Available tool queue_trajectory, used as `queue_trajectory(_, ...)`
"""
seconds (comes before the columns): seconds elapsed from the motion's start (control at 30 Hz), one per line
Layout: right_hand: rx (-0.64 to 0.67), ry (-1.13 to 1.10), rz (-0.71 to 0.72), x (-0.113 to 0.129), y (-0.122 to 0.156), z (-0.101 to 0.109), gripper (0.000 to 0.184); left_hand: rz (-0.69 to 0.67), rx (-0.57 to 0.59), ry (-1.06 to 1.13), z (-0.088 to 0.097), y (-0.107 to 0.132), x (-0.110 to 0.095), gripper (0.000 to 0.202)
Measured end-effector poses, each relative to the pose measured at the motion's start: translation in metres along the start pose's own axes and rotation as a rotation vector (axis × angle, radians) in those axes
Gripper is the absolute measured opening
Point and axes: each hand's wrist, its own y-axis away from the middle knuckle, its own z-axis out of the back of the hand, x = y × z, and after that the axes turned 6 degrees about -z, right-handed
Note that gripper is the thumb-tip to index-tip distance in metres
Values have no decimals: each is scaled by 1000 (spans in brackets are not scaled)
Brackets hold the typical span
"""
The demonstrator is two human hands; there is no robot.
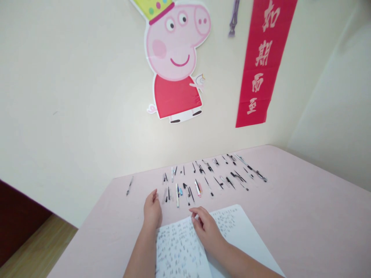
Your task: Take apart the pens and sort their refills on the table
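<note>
An open notebook (182, 249) with rows of handwriting on both pages lies on the pink table. My right hand (207, 231) rests over the notebook's middle near its top edge, fingers loosely bent and apart, with nothing seen in them. Just left of the notebook's upper left corner, my left hand (152, 210) stands side-on, its fingers loosely curved and no object visible in it. Close to its fingertips lie clear and black pen parts (166, 195). A white pen (177, 195) and a pink-ended pen (198, 188) lie beyond the notebook.
Two rows of disassembled pens (207, 166) run across the back of the pink table (304, 216). A single pen (130, 186) lies apart at the left. The wall behind bears a pig cutout (176, 94) and a red banner (261, 65).
</note>
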Motion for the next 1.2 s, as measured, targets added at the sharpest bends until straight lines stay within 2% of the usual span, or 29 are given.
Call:
queue_trajectory(0.13, -36, -20, -55, 1, -4, 2, 26, -190, 115, -266, 4, 2, -6, 23)
queue_trajectory(0.23, -59, -23, -88, 0, -6, 2, 25, -315, 210, -330, 1, 6, -7, 32)
queue_trajectory(0.33, -68, -30, -101, -1, -8, 3, 25, -376, 273, -364, -2, 8, -5, 39)
queue_trajectory(0.6, -86, -40, -86, -3, -11, 3, 24, -438, 327, -425, 0, 11, -3, 41)
queue_trajectory(1.0, -77, -46, -102, -4, -12, 2, 23, -353, 317, -354, -2, 16, -13, 42)
queue_trajectory(1.2, -58, -22, -122, -4, -12, 3, 25, -416, 325, -408, -1, 13, -7, 42)
